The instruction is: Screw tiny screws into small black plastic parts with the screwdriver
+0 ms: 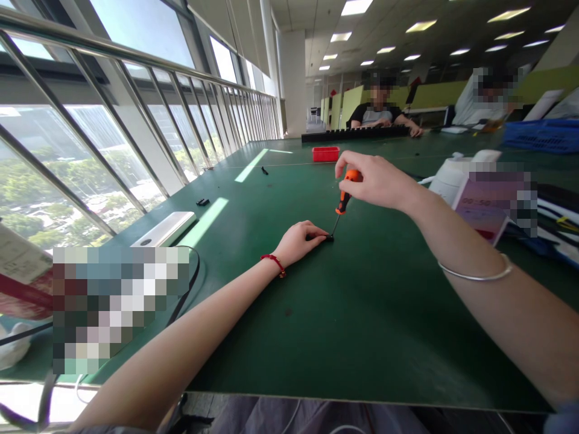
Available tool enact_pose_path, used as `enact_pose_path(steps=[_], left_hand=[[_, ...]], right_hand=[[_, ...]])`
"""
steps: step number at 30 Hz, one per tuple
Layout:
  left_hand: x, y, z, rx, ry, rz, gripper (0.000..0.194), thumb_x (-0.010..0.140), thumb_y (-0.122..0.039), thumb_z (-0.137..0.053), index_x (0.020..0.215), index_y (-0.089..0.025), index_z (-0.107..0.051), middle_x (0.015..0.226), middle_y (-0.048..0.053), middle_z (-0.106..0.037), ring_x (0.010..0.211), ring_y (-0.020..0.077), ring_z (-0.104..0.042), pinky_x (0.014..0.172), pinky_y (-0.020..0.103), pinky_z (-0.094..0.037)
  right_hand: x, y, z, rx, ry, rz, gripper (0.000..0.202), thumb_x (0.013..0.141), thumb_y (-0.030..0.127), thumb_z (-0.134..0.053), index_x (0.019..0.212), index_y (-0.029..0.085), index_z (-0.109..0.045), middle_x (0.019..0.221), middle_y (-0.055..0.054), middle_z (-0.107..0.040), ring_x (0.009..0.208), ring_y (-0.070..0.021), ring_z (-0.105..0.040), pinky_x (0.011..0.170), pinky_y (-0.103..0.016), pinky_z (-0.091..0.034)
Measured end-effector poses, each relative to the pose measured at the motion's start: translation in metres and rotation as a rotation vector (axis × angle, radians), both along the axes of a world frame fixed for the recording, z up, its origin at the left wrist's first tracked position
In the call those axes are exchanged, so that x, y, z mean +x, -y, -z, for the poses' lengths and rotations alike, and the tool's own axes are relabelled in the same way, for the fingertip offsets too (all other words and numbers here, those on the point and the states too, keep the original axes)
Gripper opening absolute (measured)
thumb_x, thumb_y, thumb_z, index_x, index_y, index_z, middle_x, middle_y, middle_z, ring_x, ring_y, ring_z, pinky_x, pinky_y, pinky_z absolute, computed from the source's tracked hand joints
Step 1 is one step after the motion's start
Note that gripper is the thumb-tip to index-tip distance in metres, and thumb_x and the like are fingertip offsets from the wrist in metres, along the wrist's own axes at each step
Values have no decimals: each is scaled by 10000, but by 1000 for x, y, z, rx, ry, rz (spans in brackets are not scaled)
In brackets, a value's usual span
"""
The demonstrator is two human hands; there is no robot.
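In my right hand point(371, 179) is an orange and black screwdriver point(342, 202), gripped by its handle. The shaft points down and a little left, and its tip meets a small black part point(330, 238) on the green table point(362, 337). Thumb and fingers of my left hand point(300, 242) pinch that black part from the left, keeping it against the tabletop. The part's exact kind is too small to make out. A red bracelet circles my left wrist, and a silver bangle my right forearm.
Farther back stands a red bin point(325, 154). Small black pieces point(202, 202) lie to the left near a white box point(165, 229). White bottles point(447, 175) and a pink card stand at right, with a blue basket point(540, 134) behind. Two people sit across the table.
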State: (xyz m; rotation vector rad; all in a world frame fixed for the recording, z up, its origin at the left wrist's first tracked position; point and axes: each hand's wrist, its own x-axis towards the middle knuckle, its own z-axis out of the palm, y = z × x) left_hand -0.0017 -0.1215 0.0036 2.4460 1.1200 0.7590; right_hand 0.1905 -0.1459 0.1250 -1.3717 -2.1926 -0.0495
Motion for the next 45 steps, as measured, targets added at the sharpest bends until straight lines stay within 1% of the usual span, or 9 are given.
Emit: enact_pose_path(steps=[6, 10, 16, 20, 25, 29, 35, 39, 45], left_hand=[[0, 0, 0, 4, -1, 4, 225, 880, -264, -572, 1000, -199, -750, 903, 54, -643, 829, 164, -594, 791, 268, -482], [0, -1, 1, 9, -6, 9, 233, 884, -262, -565, 1007, -189, -748, 894, 57, -642, 813, 165, -588, 773, 273, -479], [-1, -2, 2, 12, -9, 13, 226, 884, -265, -565, 1001, -199, -748, 901, 53, -645, 834, 164, -590, 792, 271, -480], [-1, -2, 2, 13, -16, 8, 224, 881, -266, -570, 1004, -202, -746, 900, 51, -646, 834, 166, -588, 790, 274, -478], [0, -2, 1, 8, -11, 9, 224, 883, -269, -570, 1004, -201, -746, 916, 52, -646, 853, 169, -591, 799, 276, -479], [0, -2, 1, 6, -12, 10, 225, 884, -271, -569, 1007, -202, -745, 919, 54, -645, 855, 171, -591, 809, 282, -478], [0, -2, 2, 7, -9, 9, 223, 883, -265, -570, 1007, -203, -745, 915, 53, -645, 854, 170, -588, 806, 281, -478], [0, -1, 1, 7, -15, 5, 224, 885, -260, -567, 1007, -204, -746, 909, 54, -644, 843, 169, -586, 795, 278, -478], [0, 0, 0, 4, -19, -2, 226, 882, -257, -570, 1012, -200, -745, 898, 54, -642, 839, 171, -584, 796, 282, -476]], right_hand=[[0, 2, -2, -37, 23, 3, 357, 868, 448, -399, 703, 202, -598, 579, -1, -510, 539, -132, -424, 572, -298, -280], [1, 2, -3, -32, 8, 6, 185, 782, 333, -508, 861, 213, -625, 676, 3, -573, 585, -132, -446, 591, -289, -294], [2, 2, -3, -101, 7, -12, 282, 848, 410, -435, 757, 199, -599, 625, -4, -531, 542, -122, -410, 562, -291, -275], [2, 3, -4, -103, 3, -6, 184, 780, 305, -519, 923, 210, -587, 709, 1, -571, 582, -125, -437, 573, -283, -279], [0, 3, -3, -95, 2, -7, 300, 843, 433, -459, 695, 193, -562, 607, 0, -511, 554, -120, -413, 564, -291, -268], [0, 3, -2, -43, -1, 0, 144, 773, 320, -540, 830, 205, -606, 679, 3, -568, 592, -124, -449, 579, -283, -285], [-1, 3, -3, -67, -6, 6, 370, 860, 464, -437, 753, 188, -659, 603, -14, -541, 542, -123, -424, 573, -303, -284], [-1, 5, -4, -36, 2, 29, 234, 775, 325, -534, 915, 201, -674, 676, -6, -584, 569, -122, -447, 579, -290, -299], [-1, 5, -4, -64, 10, 8, 341, 836, 431, -460, 733, 184, -672, 585, -16, -541, 534, -126, -423, 557, -304, -291]])
